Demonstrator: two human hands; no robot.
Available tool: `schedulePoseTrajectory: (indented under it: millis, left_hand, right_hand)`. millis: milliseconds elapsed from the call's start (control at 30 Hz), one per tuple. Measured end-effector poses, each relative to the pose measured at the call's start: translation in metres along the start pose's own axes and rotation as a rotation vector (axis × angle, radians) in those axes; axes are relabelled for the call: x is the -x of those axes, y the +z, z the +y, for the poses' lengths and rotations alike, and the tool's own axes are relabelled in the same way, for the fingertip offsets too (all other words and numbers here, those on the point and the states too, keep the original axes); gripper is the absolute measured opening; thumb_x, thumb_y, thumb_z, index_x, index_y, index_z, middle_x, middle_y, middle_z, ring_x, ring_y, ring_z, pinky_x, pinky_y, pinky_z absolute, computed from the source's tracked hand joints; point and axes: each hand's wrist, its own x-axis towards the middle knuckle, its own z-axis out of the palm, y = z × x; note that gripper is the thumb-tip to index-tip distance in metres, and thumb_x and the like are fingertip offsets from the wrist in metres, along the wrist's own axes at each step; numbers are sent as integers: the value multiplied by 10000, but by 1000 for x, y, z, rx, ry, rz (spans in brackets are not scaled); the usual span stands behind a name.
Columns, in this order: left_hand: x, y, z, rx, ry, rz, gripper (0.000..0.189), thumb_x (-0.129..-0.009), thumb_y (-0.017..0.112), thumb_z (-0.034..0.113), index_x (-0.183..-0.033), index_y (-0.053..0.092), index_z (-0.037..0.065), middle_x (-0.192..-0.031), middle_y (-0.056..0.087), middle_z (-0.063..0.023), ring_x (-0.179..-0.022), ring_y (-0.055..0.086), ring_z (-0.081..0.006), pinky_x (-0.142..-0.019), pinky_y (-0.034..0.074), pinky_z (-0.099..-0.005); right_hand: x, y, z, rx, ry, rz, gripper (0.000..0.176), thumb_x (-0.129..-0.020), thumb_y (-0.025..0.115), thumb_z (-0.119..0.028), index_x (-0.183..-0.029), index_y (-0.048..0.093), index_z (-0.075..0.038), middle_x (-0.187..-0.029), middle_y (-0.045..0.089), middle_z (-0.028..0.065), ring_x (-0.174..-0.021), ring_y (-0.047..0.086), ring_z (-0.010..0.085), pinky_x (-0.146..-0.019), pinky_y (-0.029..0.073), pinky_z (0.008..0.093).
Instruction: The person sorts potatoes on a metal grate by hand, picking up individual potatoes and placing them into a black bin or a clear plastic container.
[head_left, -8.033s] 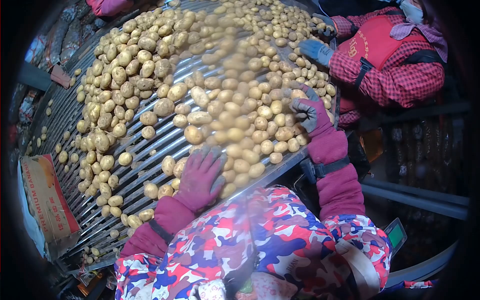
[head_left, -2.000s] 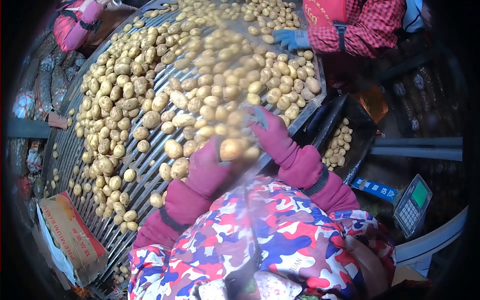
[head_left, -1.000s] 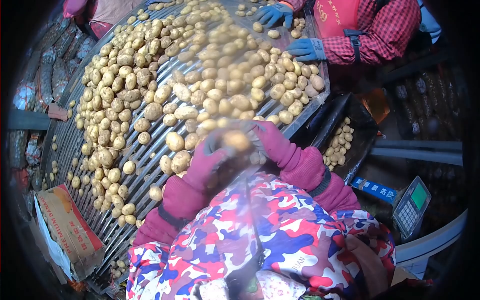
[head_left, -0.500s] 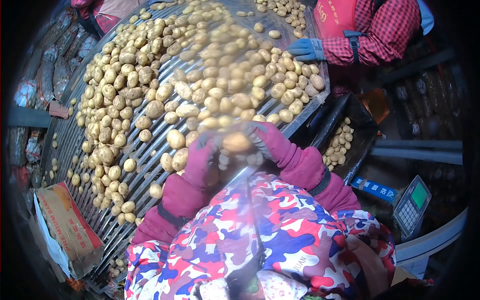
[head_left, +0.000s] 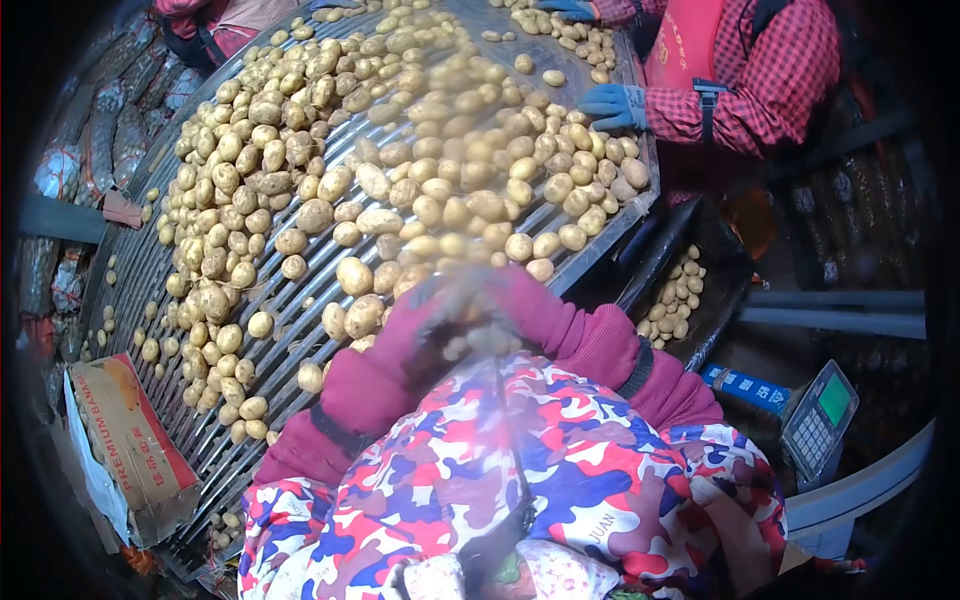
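Note:
My left hand [head_left: 432,308] and my right hand [head_left: 490,298], in grey gloves with maroon sleeves, are close together in front of my chest at the near edge of the slatted metal table [head_left: 300,335]. A smear over the view blurs both. Their fingers look curled inward, with pale fingertips showing below. Whatever lies between them is hidden. Just beyond my hands, loose potatoes [head_left: 362,316] rest on the slats, and a large heap of potatoes [head_left: 245,190] covers the table's left and middle.
Across the table at right, a co-worker's blue-gloved hand [head_left: 612,106] rests by the potatoes. A black-lined container [head_left: 722,300] holds more potatoes. A scale display [head_left: 820,418] stands at right, a cardboard box [head_left: 130,445] at lower left. Another person [head_left: 225,25] is at the upper left.
The potato that showed between my hands is no longer visible. My hands have moved slightly down and closer together. A second blue glove of the co-worker has come into view at the top.

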Motion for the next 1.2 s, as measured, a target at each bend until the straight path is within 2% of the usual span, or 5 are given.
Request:
schedulePoseTrajectory:
  millis: [67,167,400,767,1200]
  left_hand:
    - [14,-12,-1,4,48,48,477,-924,665,388,-1243,596,40,-1082,647,-77,-754,576,-105,-578,431,-227]
    - [49,-43,-5,-15,158,166,485,-901,669,377,-1251,586,51,-1101,645,-81,-822,618,-157,-670,508,-271]
    - [107,-88,-12,216,434,295,523,-864,679,238,-1328,538,44,-1169,629,-112,-1029,631,-236,-863,558,-351]
    - [134,-115,-17,161,566,360,424,-947,637,302,-1241,565,6,-1105,634,-145,-917,631,-225,-786,554,-345]
    - [182,-129,26,-382,473,522,257,-984,598,243,-971,669,-4,-1000,671,-108,-815,649,-167,-697,554,-299]
  right_hand:
    - [-2,1,-21,-364,206,-86,360,-1027,589,-312,-1250,634,-32,-1167,684,148,-1082,662,258,-947,539,382]
    - [-8,-25,-34,170,195,-216,365,-971,620,-282,-1289,643,-106,-1153,691,148,-1049,668,323,-875,552,420]
    - [-49,-62,-7,570,337,259,363,-908,697,-250,-1243,680,-114,-1125,705,149,-1011,681,350,-861,550,427]
    - [-14,7,0,793,-8,-85,495,-873,677,-315,-1332,604,-145,-1252,559,229,-1175,530,408,-993,436,519]
    - [-1,1,8,833,142,-58,512,-842,711,-259,-1316,619,-90,-1266,575,239,-1212,526,443,-1043,427,520]
